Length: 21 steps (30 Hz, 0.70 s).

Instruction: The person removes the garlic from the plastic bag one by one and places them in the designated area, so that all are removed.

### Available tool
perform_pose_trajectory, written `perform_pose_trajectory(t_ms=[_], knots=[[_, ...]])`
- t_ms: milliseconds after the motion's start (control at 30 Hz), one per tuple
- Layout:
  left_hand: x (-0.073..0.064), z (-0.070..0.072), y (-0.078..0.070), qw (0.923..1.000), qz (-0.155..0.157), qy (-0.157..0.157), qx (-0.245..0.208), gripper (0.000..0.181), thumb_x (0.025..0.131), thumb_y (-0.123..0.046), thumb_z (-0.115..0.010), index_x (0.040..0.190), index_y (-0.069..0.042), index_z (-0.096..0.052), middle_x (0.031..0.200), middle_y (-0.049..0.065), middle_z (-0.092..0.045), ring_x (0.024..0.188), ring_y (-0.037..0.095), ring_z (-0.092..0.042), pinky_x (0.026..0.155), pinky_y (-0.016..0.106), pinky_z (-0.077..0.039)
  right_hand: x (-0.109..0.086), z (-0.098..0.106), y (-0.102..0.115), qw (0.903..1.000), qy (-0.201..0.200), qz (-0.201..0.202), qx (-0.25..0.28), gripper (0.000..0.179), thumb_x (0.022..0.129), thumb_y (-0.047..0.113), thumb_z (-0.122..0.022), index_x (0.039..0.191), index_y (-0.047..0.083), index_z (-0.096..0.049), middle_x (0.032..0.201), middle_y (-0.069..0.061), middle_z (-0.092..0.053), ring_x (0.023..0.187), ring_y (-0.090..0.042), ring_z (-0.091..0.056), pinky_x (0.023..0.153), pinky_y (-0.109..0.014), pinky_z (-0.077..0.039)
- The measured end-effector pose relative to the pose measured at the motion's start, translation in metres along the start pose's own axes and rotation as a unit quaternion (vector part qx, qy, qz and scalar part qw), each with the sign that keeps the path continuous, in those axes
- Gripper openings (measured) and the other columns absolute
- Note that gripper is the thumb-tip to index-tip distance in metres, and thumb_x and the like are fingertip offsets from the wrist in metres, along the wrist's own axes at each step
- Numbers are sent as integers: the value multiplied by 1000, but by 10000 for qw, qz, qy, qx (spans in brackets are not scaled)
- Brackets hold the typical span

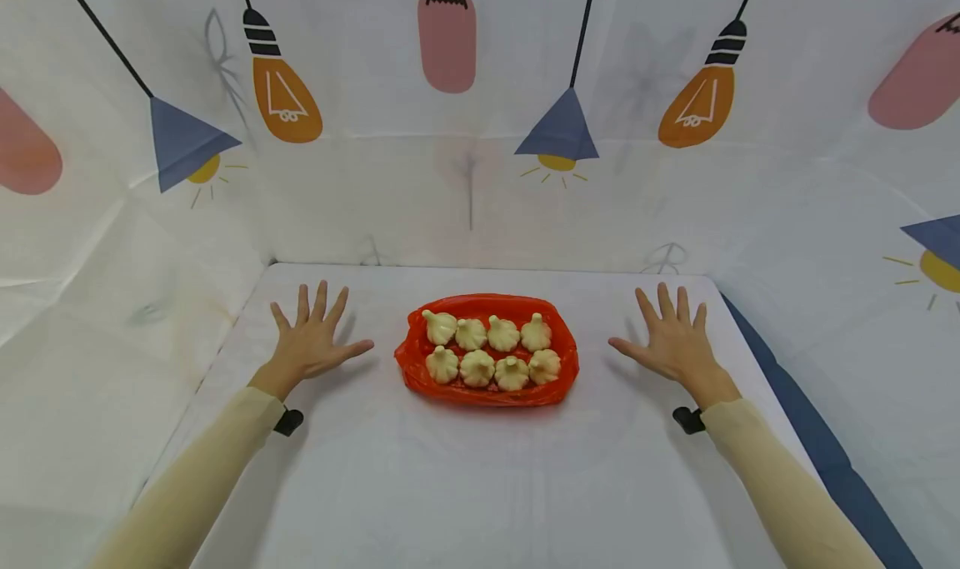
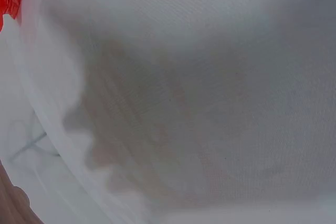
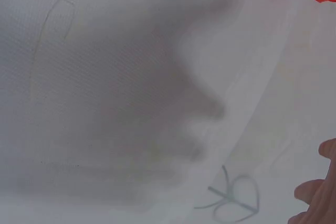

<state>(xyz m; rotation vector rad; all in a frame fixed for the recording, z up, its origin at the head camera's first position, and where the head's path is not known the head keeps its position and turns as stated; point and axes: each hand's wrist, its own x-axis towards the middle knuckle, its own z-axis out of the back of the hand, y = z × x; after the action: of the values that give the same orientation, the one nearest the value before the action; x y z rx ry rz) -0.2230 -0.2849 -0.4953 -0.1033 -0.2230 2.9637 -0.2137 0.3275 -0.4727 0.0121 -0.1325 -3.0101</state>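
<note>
Several pale garlic bulbs [image 1: 477,368] sit in two rows inside a container wrapped in red plastic [image 1: 480,398], in the middle of the white table. To its left, my left hand [image 1: 311,344] is spread palm down with straight fingers, holding nothing. On the other side my right hand [image 1: 675,346] is spread the same way, apart from the red container. A bit of the left hand [image 2: 16,203] shows at the lower left of the left wrist view. Fingers of the right hand [image 3: 320,195] appear at the lower right of the right wrist view.
White sheeting [image 1: 375,194] printed with lamps and bulbs hangs behind and beside the white table [image 1: 480,486]. Dark blue fabric [image 1: 810,427] runs along the table's right edge. Each wrist carries a small black device [image 1: 288,421]. Hand shadows fall on the tabletop.
</note>
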Motion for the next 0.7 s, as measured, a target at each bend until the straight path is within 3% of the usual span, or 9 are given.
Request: perform_pose_trajectory(t_ms=[500, 700], knots=[[-3, 2, -5, 9999, -96, -65, 45, 115, 84, -88, -46, 167, -22, -3, 172, 20, 10, 155, 50, 17, 105, 79, 28, -5, -1, 0, 10000, -47, 1, -11, 115, 85, 83, -53, 165, 8, -18, 167, -35, -5, 150, -64, 1, 113, -83, 5], [-2, 1, -3, 9999, -57, -127, -39, 115, 84, -89, -46, 167, -23, -3, 172, 22, 6, 155, 48, 21, 105, 79, 27, -4, -1, 2, 10000, -82, 3, 34, 115, 85, 82, -54, 165, 8, -18, 167, -35, -5, 150, -63, 1, 113, -83, 5]])
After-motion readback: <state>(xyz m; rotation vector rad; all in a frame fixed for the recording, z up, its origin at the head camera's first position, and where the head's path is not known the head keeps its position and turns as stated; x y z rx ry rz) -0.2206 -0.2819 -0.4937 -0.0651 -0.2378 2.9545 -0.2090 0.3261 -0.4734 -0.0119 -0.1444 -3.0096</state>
